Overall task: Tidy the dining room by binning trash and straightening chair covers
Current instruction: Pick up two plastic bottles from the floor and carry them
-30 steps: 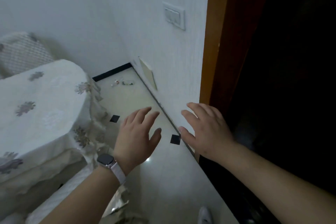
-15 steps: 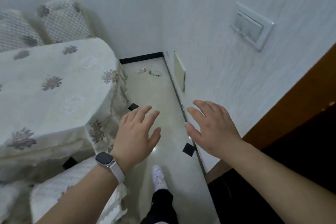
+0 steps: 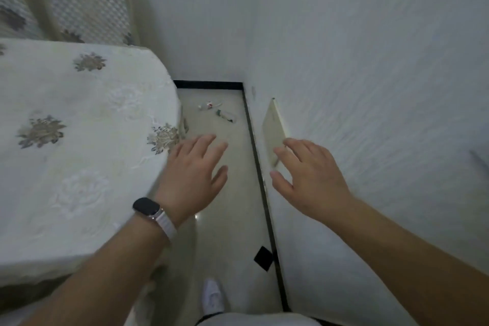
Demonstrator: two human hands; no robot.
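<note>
Small bits of trash lie on the pale floor in the far corner: a white and red scrap point(image 3: 207, 105) and a clear wrapper with green print point(image 3: 225, 116). My left hand point(image 3: 194, 175), with a watch on its wrist, hovers open above the floor beside the table, fingers spread and holding nothing. My right hand point(image 3: 308, 177) is held out open near the wall, also holding nothing. Both hands are well short of the trash. Two chairs with patterned covers point(image 3: 87, 5) stand behind the table at the upper left.
A table under a white floral cloth point(image 3: 79, 145) fills the left side. A white wall point(image 3: 370, 87) runs along the right, with a cream panel point(image 3: 274, 130) leaning on it. A narrow strip of floor point(image 3: 232, 219) lies between them. My white shoe point(image 3: 213, 296) shows at the bottom.
The view has swung left away from the doorway and moved forward down the gap. The trash is nearer. Both hands stay open and held out.
</note>
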